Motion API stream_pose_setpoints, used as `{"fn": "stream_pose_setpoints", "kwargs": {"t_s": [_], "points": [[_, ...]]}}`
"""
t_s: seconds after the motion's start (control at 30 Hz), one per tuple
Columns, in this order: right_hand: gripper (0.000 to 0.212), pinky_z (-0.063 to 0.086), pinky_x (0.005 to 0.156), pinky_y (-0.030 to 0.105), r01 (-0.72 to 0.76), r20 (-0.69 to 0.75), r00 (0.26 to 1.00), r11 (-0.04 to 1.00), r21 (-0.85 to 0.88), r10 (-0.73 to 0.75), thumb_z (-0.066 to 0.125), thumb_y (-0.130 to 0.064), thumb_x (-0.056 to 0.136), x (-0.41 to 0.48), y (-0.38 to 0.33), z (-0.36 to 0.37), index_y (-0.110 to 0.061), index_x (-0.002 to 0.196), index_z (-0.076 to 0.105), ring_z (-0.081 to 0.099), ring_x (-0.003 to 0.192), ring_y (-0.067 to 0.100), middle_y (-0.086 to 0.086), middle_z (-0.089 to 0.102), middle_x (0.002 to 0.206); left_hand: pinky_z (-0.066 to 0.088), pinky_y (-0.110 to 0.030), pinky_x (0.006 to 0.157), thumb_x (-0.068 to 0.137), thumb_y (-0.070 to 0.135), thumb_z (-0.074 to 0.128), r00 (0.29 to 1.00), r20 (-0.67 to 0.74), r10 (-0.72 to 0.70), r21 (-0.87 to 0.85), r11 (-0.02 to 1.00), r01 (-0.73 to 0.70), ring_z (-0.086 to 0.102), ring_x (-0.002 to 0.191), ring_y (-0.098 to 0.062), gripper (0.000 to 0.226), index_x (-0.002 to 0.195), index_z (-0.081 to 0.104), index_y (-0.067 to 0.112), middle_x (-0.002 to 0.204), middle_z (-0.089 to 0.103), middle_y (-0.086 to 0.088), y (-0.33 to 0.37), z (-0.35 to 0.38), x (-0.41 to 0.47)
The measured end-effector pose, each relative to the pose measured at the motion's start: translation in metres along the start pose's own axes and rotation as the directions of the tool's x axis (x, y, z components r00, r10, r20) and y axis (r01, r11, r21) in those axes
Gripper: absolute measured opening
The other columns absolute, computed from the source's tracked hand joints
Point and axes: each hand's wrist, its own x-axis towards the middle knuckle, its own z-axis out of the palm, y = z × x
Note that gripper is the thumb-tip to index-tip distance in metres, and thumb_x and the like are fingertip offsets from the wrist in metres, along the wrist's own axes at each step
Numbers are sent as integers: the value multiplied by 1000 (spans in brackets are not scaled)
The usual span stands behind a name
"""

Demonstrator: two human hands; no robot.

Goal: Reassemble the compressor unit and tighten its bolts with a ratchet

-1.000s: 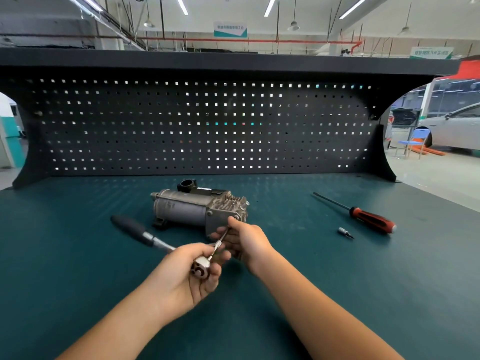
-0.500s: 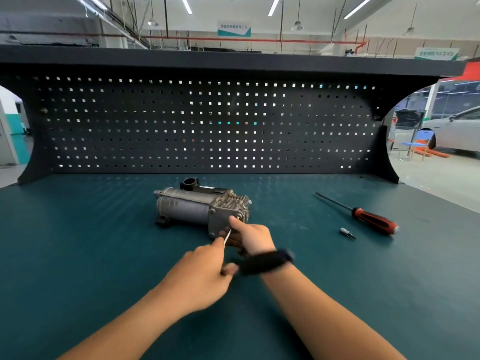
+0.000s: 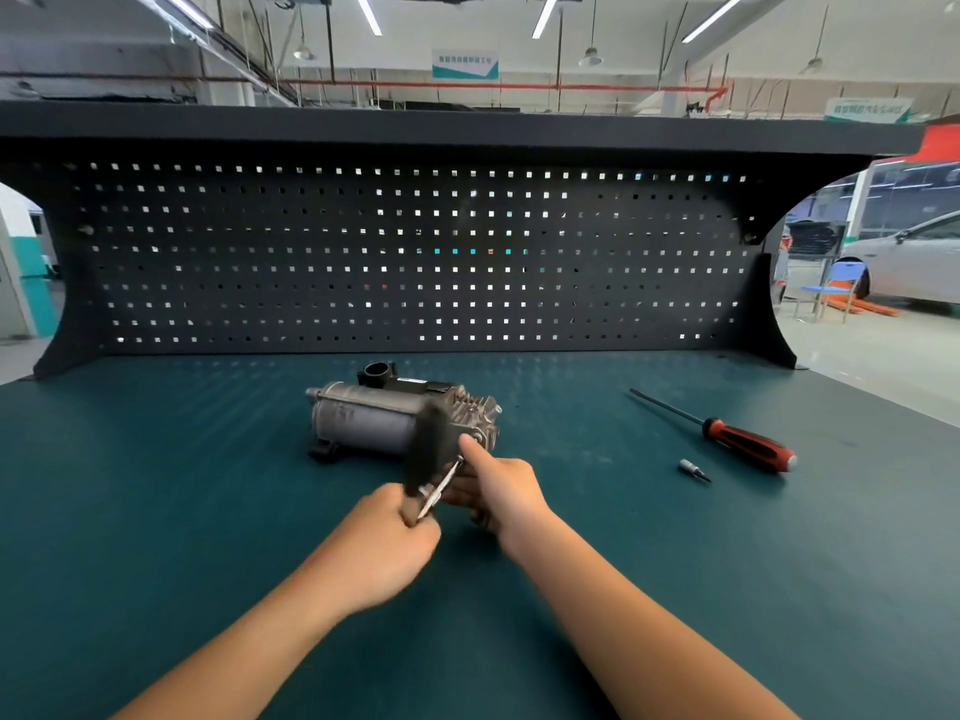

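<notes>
A grey metal compressor unit lies on its side in the middle of the green bench. My left hand grips the head of a ratchet, whose black handle points up and away, blurred, in front of the compressor. A thin silver extension runs from the ratchet head up to the compressor's near right end. My right hand holds that end of the compressor and the extension's tip, thumb raised against the housing.
A red and black screwdriver lies on the bench to the right, and a small silver bit lies just in front of it. A black pegboard closes the back of the bench. A workshop floor, a chair and a car are beyond the right edge.
The ratchet handle has swung round: from pointing left, to pointing right, to now pointing up in front of the compressor. My left hand turned with it. The right hand stayed on the compressor.
</notes>
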Motion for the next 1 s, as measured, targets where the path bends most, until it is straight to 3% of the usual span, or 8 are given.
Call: {"fn": "stream_pose_setpoints", "kwargs": {"t_s": [0.17,0.37,0.43,0.53,0.6,0.77,0.83,1.0], "points": [[29,35,46,18,25,0,1000,999,-39,-25,64,-32,88,-2,3,1,-13,67,60,59,43,3,-7,64,50,36,-31,67,91,27,48,965,-44,258,796,593,-122,60,107,-25,53,137,27,12,122,52,-1,12,19,-6],[25,48,66,27,-20,-9,1000,995,98,21,60,-20,90,5,2,0,-7,69,57,64,58,17,3,64,55,43,-20,48,91,20,53,1000,11,8,-234,972,-5,53,50,-6,10,96,61,15,68,65,9,6,13,-5],[26,45,68,31,-54,20,998,990,130,51,58,-25,91,5,1,1,-8,72,59,61,55,15,3,67,56,34,-14,33,91,14,52,939,294,-178,-827,446,344,43,35,-5,14,88,65,9,69,68,-2,10,8,-7],[30,38,61,24,-129,71,991,965,227,116,52,-30,94,5,-1,4,-11,72,60,58,44,8,0,69,58,29,-11,26,75,15,51,863,490,-124,-829,-370,419,41,30,-4,32,100,58,-3,60,62,-6,10,-3,-3],[32,40,70,26,-150,94,987,956,253,130,48,-31,96,6,0,2,-11,75,61,61,52,10,1,71,64,25,-11,25,78,11,48,878,450,-163,-878,-258,402,37,28,-4,22,96,57,0,53,56,-2,15,0,-3],[35,41,66,29,-88,50,995,993,78,84,49,-36,96,7,3,-3,-10,76,60,61,66,19,6,67,71,34,-22,45,88,7,43,994,-71,-82,-250,966,61,51,48,-17,30,98,62,28,66,62,-4,11,9,-2],[24,46,75,37,-51,14,999,998,29,51,61,-33,90,6,2,-3,-10,82,61,61,80,28,15,63,82,35,-29,59,88,20,42,983,-153,105,375,926,-41,60,84,-26,41,125,46,39,94,65,-4,9,7,-3],[29,38,45,18,28,-9,1000,999,-17,-28,65,-31,87,5,0,-8,-9,69,61,60,49,8,-3,64,52,33,-30,61,91,25,48,929,-58,365,796,579,-177,62,97,-24,62,147,19,22,108,61,0,14,14,4]]}}
